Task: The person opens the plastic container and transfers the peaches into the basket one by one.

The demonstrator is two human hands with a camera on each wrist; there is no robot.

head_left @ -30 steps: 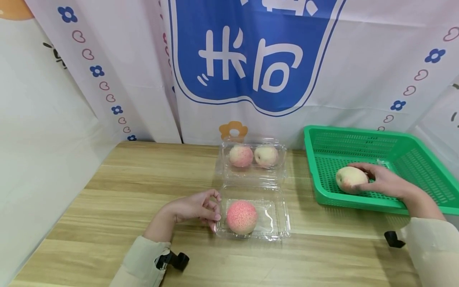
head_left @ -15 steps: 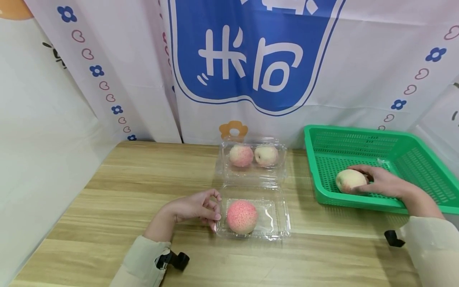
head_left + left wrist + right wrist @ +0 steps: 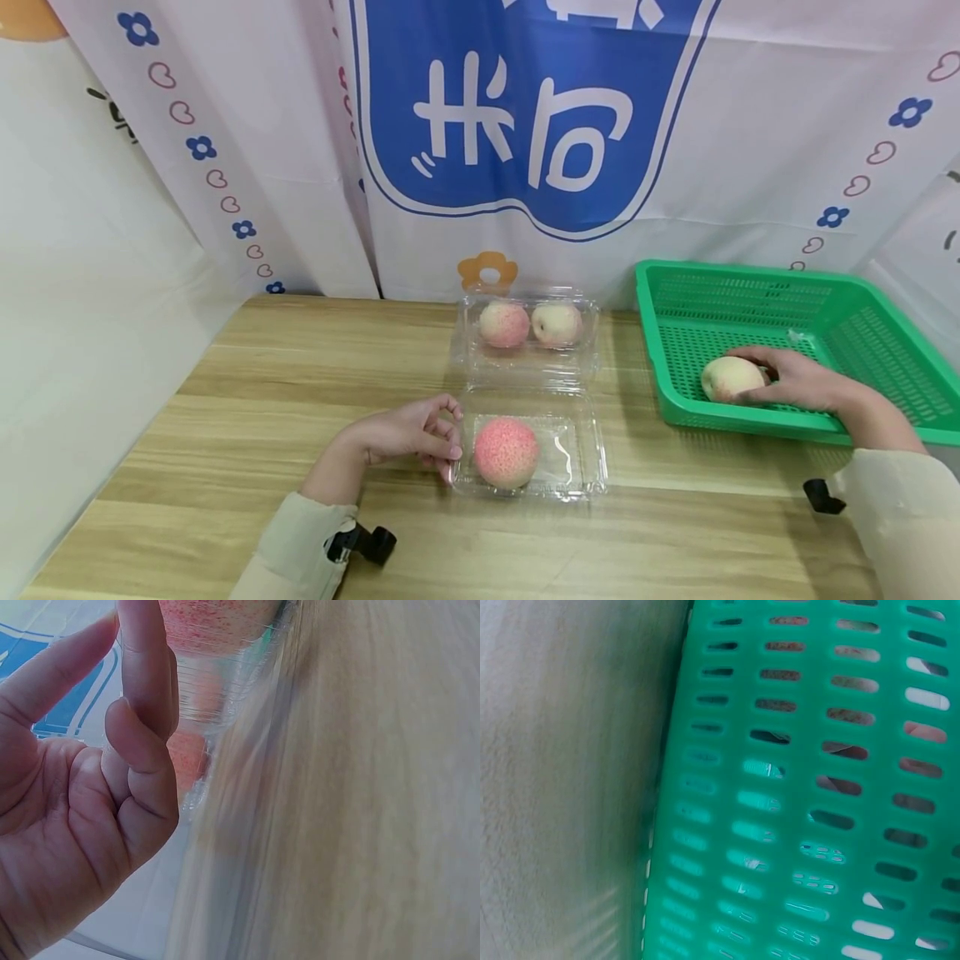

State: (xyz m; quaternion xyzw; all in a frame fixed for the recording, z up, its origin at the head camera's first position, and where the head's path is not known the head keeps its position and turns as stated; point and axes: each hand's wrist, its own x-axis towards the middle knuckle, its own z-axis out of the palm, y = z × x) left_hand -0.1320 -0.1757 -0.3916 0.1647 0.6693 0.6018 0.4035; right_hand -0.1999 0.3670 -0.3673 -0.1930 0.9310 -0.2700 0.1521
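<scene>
My left hand (image 3: 412, 433) is at the left rim of a clear plastic clamshell box (image 3: 592, 450), thumb and fingertip pinching its edge. One pink speckled peach (image 3: 506, 453) sits in the left side of the box's near half. Two paler peaches, a left one (image 3: 504, 325) and a right one (image 3: 557, 325), show within the clear far half. My right hand (image 3: 802, 379) reaches over the near rim of a green plastic basket (image 3: 750, 423) and grips a cream-coloured peach (image 3: 731, 379) inside it. Basket slots hide most of that hand in the right wrist view.
The wooden table (image 3: 300, 367) carries everything, and its back edge meets a printed cloth (image 3: 420, 242). A crumpled clear scrap (image 3: 797, 337) lies in the basket. A black wrist mount (image 3: 363, 543) sticks out from the left sleeve.
The right hand and its peach have shifted very slightly down within the basket. The left hand and the box stay as they were.
</scene>
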